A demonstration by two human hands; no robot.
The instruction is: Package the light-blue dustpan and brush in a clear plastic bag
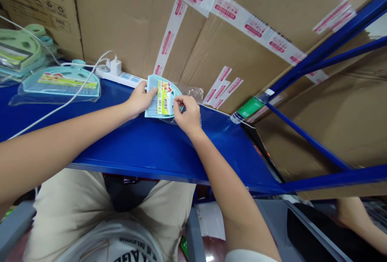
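A blue table (127, 141) stands against large cardboard boxes (127, 16) sealed with red-printed tape. Over its middle, a pale-blue dustpan set (163, 100) is held label up. Its straight, bristled edge faces left and its rounded side right; the long axis runs front to back, along the label. The left hand (141, 100) grips the straight edge, thumb on top. The right hand (189, 113) is curled at the rounded side, thumb and forefinger close together; whether they pinch anything, I cannot tell. Clear film (195, 92) shows beyond it. A power strip (133, 80) lies just behind, a bagged dustpan (60, 88) to the left, and a green-labelled bottle (250, 107) to the right.
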